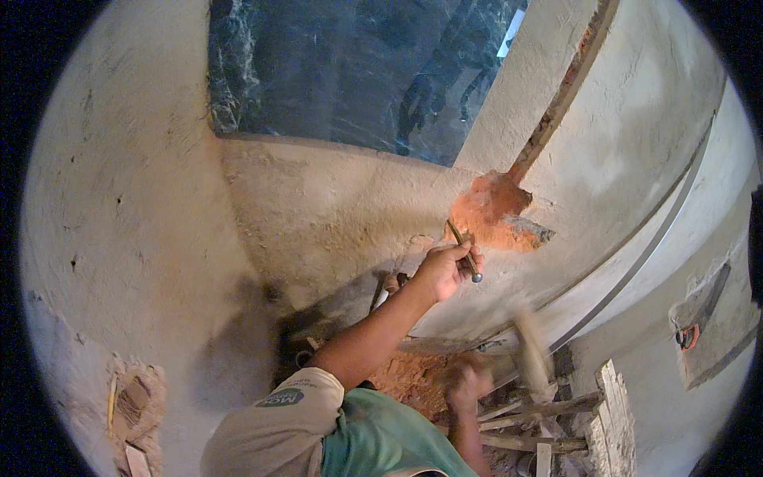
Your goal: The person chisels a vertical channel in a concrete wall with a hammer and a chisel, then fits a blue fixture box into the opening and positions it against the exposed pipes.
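My left hand (447, 271) is closed round a short metal chisel (475, 274), its rounded striking end pointing down toward me. The chisel's tip meets the left edge of a rough hollow (493, 208) of exposed orange brick in the plastered wall. Lower down on the right, my right hand (469, 383) is wrapped round the handle of a hammer; hand and tool are smeared by motion. The pale, blurred hammer head (532, 358) is beyond my right hand, apart from the chisel.
A dark marbled panel (350, 75) is on the wall above. From the hollow a narrow groove (560, 95) climbs to the upper right. Broken boards (616, 417) and orange rubble (409, 380) lie below. On the right is a handsaw (690, 337) with an orange handle.
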Demonstrator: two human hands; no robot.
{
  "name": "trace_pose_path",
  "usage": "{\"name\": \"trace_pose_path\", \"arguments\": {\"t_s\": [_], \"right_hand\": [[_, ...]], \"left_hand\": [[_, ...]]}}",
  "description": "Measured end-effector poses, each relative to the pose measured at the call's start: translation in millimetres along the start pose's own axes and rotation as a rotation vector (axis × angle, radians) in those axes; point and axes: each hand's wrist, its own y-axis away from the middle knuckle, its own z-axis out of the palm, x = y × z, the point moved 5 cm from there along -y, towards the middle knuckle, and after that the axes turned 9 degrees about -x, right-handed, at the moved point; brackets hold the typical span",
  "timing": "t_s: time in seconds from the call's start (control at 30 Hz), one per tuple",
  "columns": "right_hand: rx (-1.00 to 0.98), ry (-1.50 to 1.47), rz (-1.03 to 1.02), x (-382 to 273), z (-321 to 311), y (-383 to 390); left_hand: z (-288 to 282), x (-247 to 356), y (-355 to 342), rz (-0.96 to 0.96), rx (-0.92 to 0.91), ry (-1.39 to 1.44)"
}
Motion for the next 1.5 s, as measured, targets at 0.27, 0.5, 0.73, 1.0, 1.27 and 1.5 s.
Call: {"name": "trace_pose_path", "arguments": {"t_s": [0.27, 0.5, 0.73, 1.0, 1.27, 1.5], "right_hand": [[0.020, -0.048, 0.148, -36, -15, -8], [0.251, -0.058, 0.020, -15, -74, -21], [0.287, -1.025, -0.175, -35, -75, -45], [0.056, -0.344, 0.179, 24, -66, -49], [-0.136, -0.337, 0.200, 9, -32, -58], [0.069, -0.194, 0.081, 32, -73, -45]], "left_hand": [[-11, -26, 14, -0.165, 0.001, -0.152], [6, -24, 0, -0.084, 0.055, -0.188], [3, -24, -17, 0.020, 0.145, -0.176], [5, -18, -19, 0.072, 0.160, -0.159], [11, -20, -21, 0.082, 0.138, -0.194], [21, -34, -18, 0.050, 0.166, -0.230]]}}
